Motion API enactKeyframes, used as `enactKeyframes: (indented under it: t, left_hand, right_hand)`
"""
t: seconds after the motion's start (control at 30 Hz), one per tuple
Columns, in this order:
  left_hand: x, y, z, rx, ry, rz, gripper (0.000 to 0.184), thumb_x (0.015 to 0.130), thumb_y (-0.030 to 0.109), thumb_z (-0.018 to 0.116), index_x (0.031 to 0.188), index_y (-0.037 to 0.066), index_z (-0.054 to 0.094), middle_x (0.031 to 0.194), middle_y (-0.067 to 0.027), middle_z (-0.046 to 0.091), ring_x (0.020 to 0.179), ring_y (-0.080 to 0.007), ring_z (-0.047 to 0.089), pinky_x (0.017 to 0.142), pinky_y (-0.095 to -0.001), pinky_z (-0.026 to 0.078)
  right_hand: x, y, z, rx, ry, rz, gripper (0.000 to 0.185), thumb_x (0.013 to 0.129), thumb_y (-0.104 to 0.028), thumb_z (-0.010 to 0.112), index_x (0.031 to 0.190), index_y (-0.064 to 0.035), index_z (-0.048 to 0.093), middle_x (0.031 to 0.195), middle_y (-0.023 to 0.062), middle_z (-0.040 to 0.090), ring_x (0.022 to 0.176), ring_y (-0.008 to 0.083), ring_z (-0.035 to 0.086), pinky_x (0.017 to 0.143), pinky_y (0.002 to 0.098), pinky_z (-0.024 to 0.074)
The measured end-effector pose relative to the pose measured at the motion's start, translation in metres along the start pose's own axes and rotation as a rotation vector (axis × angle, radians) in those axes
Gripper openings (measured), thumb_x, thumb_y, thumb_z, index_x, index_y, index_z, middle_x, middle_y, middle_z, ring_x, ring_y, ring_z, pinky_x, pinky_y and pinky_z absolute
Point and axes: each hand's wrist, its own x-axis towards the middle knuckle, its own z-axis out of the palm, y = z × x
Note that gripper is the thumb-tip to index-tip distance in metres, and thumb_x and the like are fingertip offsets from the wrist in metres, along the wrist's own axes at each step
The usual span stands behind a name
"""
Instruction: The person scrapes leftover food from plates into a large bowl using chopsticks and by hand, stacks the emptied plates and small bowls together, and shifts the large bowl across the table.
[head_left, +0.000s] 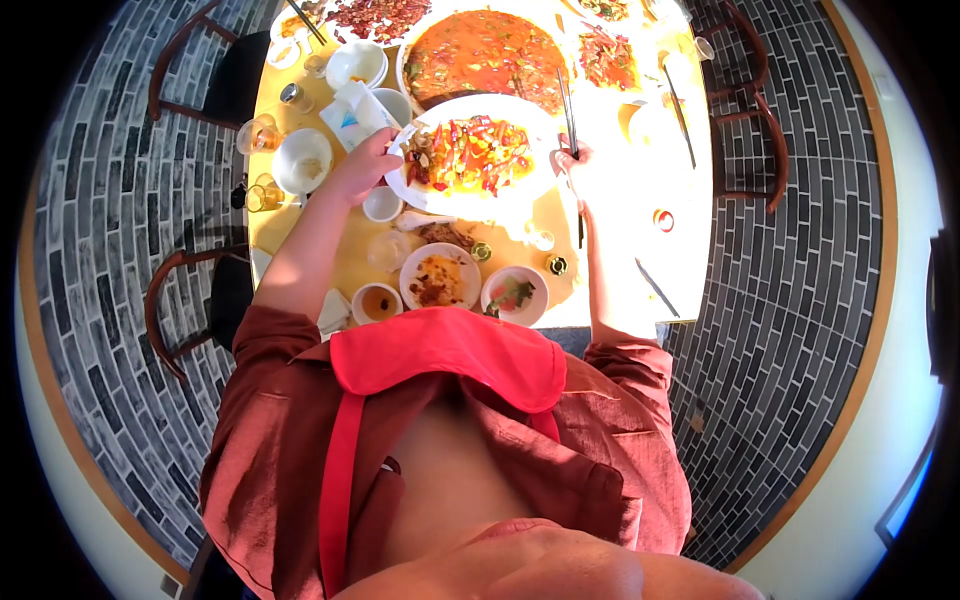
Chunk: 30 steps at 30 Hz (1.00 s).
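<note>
A white oval plate [470,160] of red chillies and food is held between my two hands, tilted a little over the table. My left hand [370,165] grips its left rim, close to a white and blue tissue pack [362,115]. At the right rim is my right hand [575,165], closed, with dark chopsticks [570,110] in or against its fingers; strong sunlight washes out part of this hand. Just beyond the plate stands a large bowl [485,60] of red soup. A small white cup [382,204] sits below my left hand.
The table [350,245] also bears bowls with scraps [440,278], a bowl with greens [515,295], a cup of brown liquid [377,302], stacked bowls [357,65], glasses [265,195] and loose chopsticks [657,287]. Chairs [215,300] stand at both sides.
</note>
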Motion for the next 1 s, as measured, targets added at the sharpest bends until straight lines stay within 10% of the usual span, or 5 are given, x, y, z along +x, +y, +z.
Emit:
enactKeyframes:
  t: [0.37,0.5,0.67,1.0]
  left_hand:
    - [-0.001,0.057,0.025,0.006,0.288,0.137,0.04,0.076,0.001,0.047,0.116,-0.003,0.038,0.102,-0.0141,0.052,0.085,-0.0217,0.06,0.067,-0.0332,0.056]
    - [0.007,0.072,0.031,0.005,0.332,0.166,0.039,0.075,0.002,0.048,0.112,-0.007,0.039,0.1,-0.0167,0.052,0.081,-0.0235,0.061,0.065,-0.0337,0.057]
    - [0.016,0.09,0.03,0.161,0.362,0.165,0.038,0.075,0.005,0.05,0.111,-0.005,0.042,0.099,-0.015,0.053,0.083,-0.0232,0.061,0.065,-0.0348,0.057]
    - [-0.007,0.102,0.028,0.116,0.38,0.267,0.039,0.078,0.008,0.056,0.114,-0.001,0.042,0.102,-0.0148,0.054,0.083,-0.0249,0.061,0.07,-0.038,0.056]
  right_hand:
    - [-0.022,-0.066,0.01,-0.594,0.136,-0.383,0.046,0.075,-0.025,0.053,0.115,-0.0035,0.049,0.082,0.0162,0.06,0.075,0.0296,0.058,0.071,0.0388,0.0447]
    - [-0.039,-0.07,0.035,-0.483,0.065,-0.505,0.05,0.07,-0.011,0.054,0.118,-0.002,0.045,0.1,0.0224,0.054,0.091,0.0327,0.054,0.082,0.038,0.0427]
    - [-0.044,-0.096,0.05,-0.42,-0.25,-0.391,0.051,0.071,-0.001,0.047,0.121,0.0051,0.036,0.113,0.0293,0.043,0.102,0.0394,0.049,0.086,0.0418,0.0422]
    - [0.012,-0.025,0.049,-0.537,-0.078,-0.13,0.041,0.073,-0.002,0.044,0.113,0.0082,0.042,0.094,0.0284,0.056,0.093,0.0398,0.055,0.082,0.0407,0.0438]
